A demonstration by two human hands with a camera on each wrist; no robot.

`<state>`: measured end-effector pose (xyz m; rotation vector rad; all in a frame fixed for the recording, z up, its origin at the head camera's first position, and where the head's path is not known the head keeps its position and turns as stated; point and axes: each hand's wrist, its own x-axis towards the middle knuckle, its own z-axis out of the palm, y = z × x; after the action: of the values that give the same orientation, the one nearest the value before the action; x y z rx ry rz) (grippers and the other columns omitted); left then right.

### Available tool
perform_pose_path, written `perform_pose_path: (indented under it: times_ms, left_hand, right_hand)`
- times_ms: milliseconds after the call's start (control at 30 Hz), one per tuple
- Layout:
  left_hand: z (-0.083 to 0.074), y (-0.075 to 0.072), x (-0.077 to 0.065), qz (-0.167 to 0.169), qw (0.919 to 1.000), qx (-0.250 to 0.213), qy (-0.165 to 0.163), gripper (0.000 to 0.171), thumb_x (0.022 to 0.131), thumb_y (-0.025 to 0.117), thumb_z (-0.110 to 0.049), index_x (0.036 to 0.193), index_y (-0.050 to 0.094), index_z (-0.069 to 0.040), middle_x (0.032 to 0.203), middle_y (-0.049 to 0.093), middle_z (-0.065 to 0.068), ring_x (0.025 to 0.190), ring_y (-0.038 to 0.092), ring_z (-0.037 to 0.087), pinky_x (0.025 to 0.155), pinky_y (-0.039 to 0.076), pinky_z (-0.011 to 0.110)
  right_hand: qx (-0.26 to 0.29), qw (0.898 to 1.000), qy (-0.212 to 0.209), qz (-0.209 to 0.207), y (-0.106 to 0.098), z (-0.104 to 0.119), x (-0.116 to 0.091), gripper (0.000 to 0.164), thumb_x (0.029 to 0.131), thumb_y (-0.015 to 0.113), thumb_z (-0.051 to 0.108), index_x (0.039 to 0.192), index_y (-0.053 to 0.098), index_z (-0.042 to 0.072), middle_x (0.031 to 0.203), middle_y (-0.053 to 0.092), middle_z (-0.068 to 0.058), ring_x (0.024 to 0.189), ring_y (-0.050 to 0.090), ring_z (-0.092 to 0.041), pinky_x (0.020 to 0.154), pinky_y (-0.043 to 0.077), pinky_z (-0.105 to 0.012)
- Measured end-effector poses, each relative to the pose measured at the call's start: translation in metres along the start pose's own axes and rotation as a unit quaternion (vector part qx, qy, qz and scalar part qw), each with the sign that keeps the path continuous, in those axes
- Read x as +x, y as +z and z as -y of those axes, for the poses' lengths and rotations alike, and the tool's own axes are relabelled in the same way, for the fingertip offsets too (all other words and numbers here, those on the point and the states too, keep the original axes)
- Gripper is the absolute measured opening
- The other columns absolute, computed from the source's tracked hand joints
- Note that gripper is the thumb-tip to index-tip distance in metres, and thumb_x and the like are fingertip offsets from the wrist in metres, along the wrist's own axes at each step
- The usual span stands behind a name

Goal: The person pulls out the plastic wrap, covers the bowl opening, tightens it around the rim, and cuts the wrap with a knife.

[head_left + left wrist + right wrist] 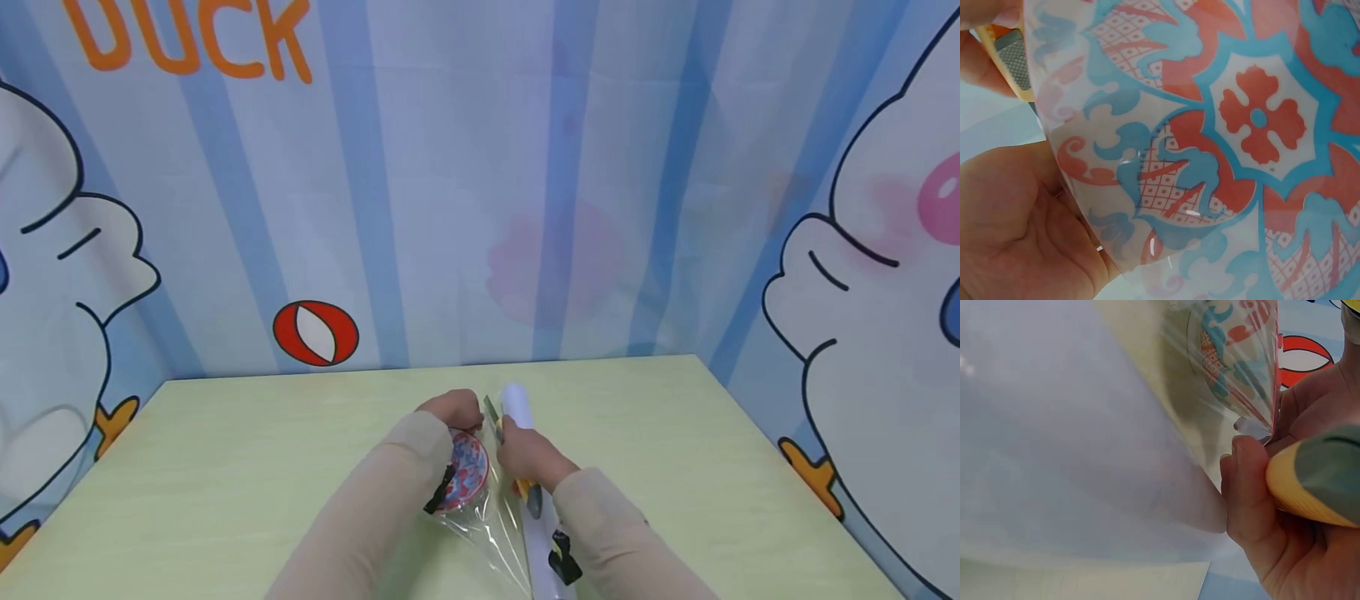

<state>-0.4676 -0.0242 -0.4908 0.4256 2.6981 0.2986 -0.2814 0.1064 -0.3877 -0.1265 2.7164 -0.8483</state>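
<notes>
A round bowl [467, 469] with a red and blue flower pattern stands under clear plastic film [495, 529]. It fills most of the left wrist view, its pattern [1260, 119] seen through shine. At the bowl's far edge my left hand [456, 408] grips the film, fingertips partly hidden. My right hand [532, 454] holds a utility knife with a yellow and grey handle [1316, 478]; its blade [491, 408] points away from me, beside the film. Under the right hand lies a long white roll [517, 406], which looms large in the right wrist view.
The pale wooden table [300, 442] reaches back to a blue striped cloth backdrop [450, 208]. Printed white ducks flank both sides, and a red and white ball [316, 333] is printed near the table's back edge.
</notes>
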Motion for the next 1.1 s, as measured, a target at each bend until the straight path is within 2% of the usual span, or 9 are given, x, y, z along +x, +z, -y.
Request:
perform_pose_path:
  times_ms: [167,233,300,467,567,667,833,933,1100]
  left_hand:
    - [-0.012,-0.009,-0.024,-0.010,0.9999,0.006,-0.002,0.021,0.090,0.050,-0.021,0.080,0.064,-0.010,0.081,0.061,0.004,0.074,0.054,0.018,0.071,0.045,0.032]
    - [-0.006,-0.005,-0.013,-0.012,0.9997,0.017,0.015,0.020,0.088,0.049,-0.020,0.080,0.064,-0.009,0.081,0.060,0.005,0.072,0.053,0.018,0.069,0.045,0.031]
    - [0.009,0.008,0.017,-0.013,0.9992,0.029,0.026,0.021,0.088,0.048,-0.024,0.080,0.064,-0.012,0.081,0.060,0.003,0.072,0.053,0.018,0.068,0.044,0.031]
    - [0.056,0.052,0.119,-0.025,0.9952,0.075,0.058,0.022,0.086,0.048,-0.033,0.074,0.063,-0.022,0.076,0.059,-0.003,0.067,0.052,0.017,0.061,0.043,0.032]
    - [0.067,0.064,0.147,-0.034,0.9938,0.080,0.070,0.021,0.084,0.050,-0.033,0.070,0.062,-0.023,0.072,0.058,-0.003,0.063,0.050,0.017,0.056,0.041,0.031]
    - [0.061,0.061,0.134,-0.038,0.9946,0.071,0.067,0.020,0.084,0.051,-0.032,0.072,0.062,-0.022,0.073,0.057,-0.003,0.063,0.049,0.017,0.057,0.040,0.032]
    - [0.033,0.035,0.070,-0.034,0.9963,0.046,0.064,0.025,0.089,0.048,-0.035,0.082,0.065,-0.018,0.080,0.059,-0.001,0.069,0.050,0.018,0.064,0.043,0.033]
    - [0.019,0.022,0.043,-0.043,0.9953,0.046,0.073,0.026,0.090,0.045,-0.031,0.081,0.064,-0.015,0.076,0.058,0.001,0.064,0.049,0.017,0.060,0.041,0.031]
    - [-0.002,0.001,0.006,-0.026,0.9983,0.021,0.047,0.021,0.088,0.050,-0.025,0.081,0.066,-0.012,0.077,0.061,0.002,0.067,0.053,0.018,0.063,0.046,0.032]
  right_hand:
    - [0.027,1.000,-0.009,0.010,0.000,-0.002,-0.002,0.043,0.088,0.039,0.007,0.130,0.036,-0.001,0.077,0.056,-0.015,0.042,0.048,-0.015,0.043,0.042,-0.026]
    - [0.035,0.999,-0.016,0.013,-0.001,-0.003,-0.003,0.037,0.087,0.038,0.005,0.123,0.039,-0.002,0.073,0.054,-0.013,0.040,0.047,-0.014,0.041,0.041,-0.025]
    - [0.040,0.999,-0.019,0.013,-0.001,-0.003,-0.005,0.033,0.087,0.038,0.005,0.119,0.041,-0.003,0.073,0.053,-0.013,0.040,0.047,-0.014,0.041,0.041,-0.026]
    - [0.041,0.999,-0.022,0.011,-0.002,-0.004,-0.010,0.028,0.086,0.038,0.006,0.113,0.042,-0.003,0.075,0.053,-0.014,0.041,0.048,-0.016,0.040,0.041,-0.026]
    - [0.049,0.998,-0.021,0.018,-0.003,-0.005,-0.013,0.028,0.086,0.037,0.005,0.113,0.042,-0.003,0.075,0.053,-0.014,0.041,0.048,-0.015,0.040,0.041,-0.026]
    - [0.063,0.997,-0.025,0.028,-0.004,-0.007,-0.016,0.027,0.086,0.036,0.005,0.112,0.042,-0.002,0.074,0.053,-0.014,0.040,0.048,-0.015,0.039,0.041,-0.025]
    - [0.084,0.995,-0.028,0.045,-0.005,-0.008,-0.023,0.018,0.083,0.035,0.002,0.098,0.045,0.000,0.071,0.052,-0.015,0.039,0.047,-0.014,0.039,0.042,-0.024]
    - [0.097,0.993,-0.024,0.057,-0.006,-0.009,-0.027,0.017,0.084,0.034,0.003,0.097,0.045,0.001,0.070,0.051,-0.014,0.039,0.047,-0.015,0.040,0.042,-0.025]
    - [0.106,0.993,-0.021,0.055,-0.006,-0.011,-0.036,0.020,0.087,0.033,0.005,0.103,0.043,0.001,0.070,0.050,-0.013,0.040,0.046,-0.016,0.040,0.041,-0.026]
